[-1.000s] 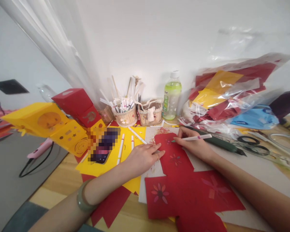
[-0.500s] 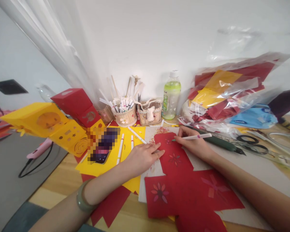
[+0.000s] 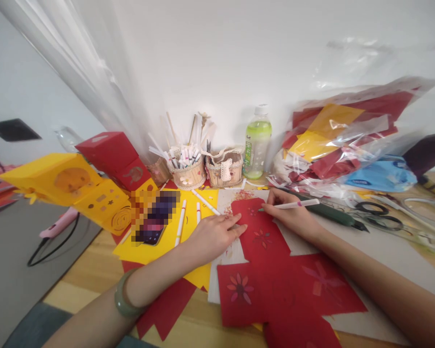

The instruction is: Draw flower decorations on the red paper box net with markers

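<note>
A red cardstock cutout, shaped like an unfolded box with flower drawings on its panels, lies on a pale board. My right hand is closed around a white marker whose green tip meets the upper panel beside a small flower. Fingers spread, my left hand rests at the left edge of that same panel and its fingertips touch the red card. Several capped white markers lie on yellow paper to the left of this hand.
A phone lies on the yellow paper. Yellow and red paper boxes stand at left. Along the wall are a basket of markers, a second basket and a green drink bottle. Scissors and plastic-bagged paper sit right.
Hardly anything differs. The marker in my right hand has shifted very slightly to the right at its back end, while my left hand and the red card stay in place.
</note>
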{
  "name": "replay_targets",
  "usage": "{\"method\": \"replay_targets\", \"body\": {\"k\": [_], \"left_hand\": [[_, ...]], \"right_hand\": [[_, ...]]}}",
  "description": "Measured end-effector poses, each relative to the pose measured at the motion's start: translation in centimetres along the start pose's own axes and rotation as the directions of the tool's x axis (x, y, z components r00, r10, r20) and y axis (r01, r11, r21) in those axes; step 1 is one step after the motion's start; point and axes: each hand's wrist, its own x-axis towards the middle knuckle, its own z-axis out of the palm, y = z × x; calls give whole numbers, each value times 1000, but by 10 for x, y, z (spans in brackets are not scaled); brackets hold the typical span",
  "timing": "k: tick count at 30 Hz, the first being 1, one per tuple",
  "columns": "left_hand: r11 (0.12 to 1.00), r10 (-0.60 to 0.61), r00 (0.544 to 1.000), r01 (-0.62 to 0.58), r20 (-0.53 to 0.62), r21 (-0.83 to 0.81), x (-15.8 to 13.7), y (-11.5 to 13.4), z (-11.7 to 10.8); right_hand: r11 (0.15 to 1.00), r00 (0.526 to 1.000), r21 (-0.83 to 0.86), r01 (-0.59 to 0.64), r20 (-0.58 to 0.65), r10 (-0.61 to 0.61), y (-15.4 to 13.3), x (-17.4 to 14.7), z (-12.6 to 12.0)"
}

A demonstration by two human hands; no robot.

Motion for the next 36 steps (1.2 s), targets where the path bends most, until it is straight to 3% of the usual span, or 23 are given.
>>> {"method": "replay_targets", "body": {"k": [19, 36], "left_hand": [[1000, -3, 1000, 3, 29, -3, 0, 0, 0], [1000, 2, 1000, -2, -13, -15, 1, 0, -2]], "right_hand": [[1000, 1000, -5, -6, 15, 6, -4, -1, 0], [1000, 1000, -1, -13, 18, 13, -5, 0, 0]]}}
